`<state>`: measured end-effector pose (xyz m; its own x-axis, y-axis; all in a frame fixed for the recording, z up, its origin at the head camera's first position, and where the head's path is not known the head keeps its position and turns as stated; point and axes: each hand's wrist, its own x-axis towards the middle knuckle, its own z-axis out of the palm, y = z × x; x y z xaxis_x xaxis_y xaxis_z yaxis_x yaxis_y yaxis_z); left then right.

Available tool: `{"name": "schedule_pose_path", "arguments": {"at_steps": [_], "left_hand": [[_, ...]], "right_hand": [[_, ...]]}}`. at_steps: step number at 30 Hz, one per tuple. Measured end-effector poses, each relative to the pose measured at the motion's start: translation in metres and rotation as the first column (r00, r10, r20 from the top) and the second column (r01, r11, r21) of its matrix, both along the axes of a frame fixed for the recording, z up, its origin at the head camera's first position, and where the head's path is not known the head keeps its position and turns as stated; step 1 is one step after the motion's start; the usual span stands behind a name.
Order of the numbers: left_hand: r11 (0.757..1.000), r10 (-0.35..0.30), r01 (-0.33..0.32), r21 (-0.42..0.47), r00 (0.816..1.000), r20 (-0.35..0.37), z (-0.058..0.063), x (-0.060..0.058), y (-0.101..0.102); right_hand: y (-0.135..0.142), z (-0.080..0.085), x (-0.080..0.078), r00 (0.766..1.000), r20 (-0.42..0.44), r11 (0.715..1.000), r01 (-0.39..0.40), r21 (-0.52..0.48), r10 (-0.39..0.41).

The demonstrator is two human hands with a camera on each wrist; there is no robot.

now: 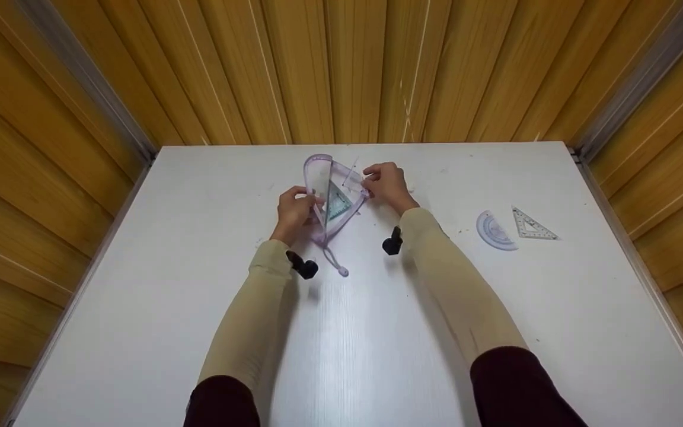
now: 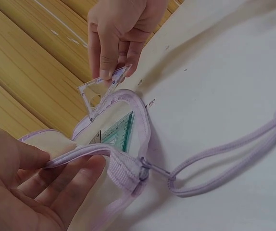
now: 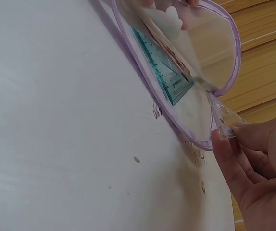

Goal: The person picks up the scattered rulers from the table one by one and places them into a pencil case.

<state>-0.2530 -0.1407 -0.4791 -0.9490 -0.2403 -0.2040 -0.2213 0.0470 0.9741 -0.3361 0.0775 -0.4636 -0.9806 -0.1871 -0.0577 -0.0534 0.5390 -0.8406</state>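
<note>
A clear pouch with lilac zip trim (image 2: 142, 115) lies spread at the middle of the table, its mouth held apart. My left hand (image 1: 294, 212) pinches the pouch's raised edge between thumb and fingers. Inside the pouch shows a green set square (image 3: 162, 67), and a narrow brownish strip (image 3: 164, 48) lies beside it. Between thumb and fingers, my right hand (image 1: 388, 184) holds a small clear set square (image 2: 113, 85). One corner of it points down over the far end of the pouch's opening. A lilac loop (image 2: 215, 151) hangs from the zip end.
To the right on the white table (image 1: 169, 296) lie a clear protractor (image 1: 498, 237) and another clear set square (image 1: 543, 234), side by side. Wood-patterned panels (image 1: 353, 71) rise behind the table and at both sides. Small dark marks dot the tabletop.
</note>
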Motion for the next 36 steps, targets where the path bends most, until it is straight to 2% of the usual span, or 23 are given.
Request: {"name": "schedule_pose_path", "arguments": {"at_steps": [17, 24, 36], "left_hand": [[0.999, -0.001, 0.002, -0.045, 1.000, 0.020, 0.000, 0.000, 0.000], [1.000, -0.015, 0.015, -0.006, 1.000, -0.005, -0.001, 0.001, 0.000], [0.999, 0.018, -0.018, -0.032, 1.000, 0.010, -0.002, -0.001, 0.001]], "right_hand": [[-0.019, -0.002, 0.003, 0.999, 0.011, 0.999, -0.038, 0.028, 0.037], [-0.027, -0.004, 0.006, 0.997, -0.024, 0.996, -0.066, 0.062, 0.068], [-0.038, -0.009, 0.008, 0.997, 0.013, 0.996, -0.078, 0.044, 0.078]]}}
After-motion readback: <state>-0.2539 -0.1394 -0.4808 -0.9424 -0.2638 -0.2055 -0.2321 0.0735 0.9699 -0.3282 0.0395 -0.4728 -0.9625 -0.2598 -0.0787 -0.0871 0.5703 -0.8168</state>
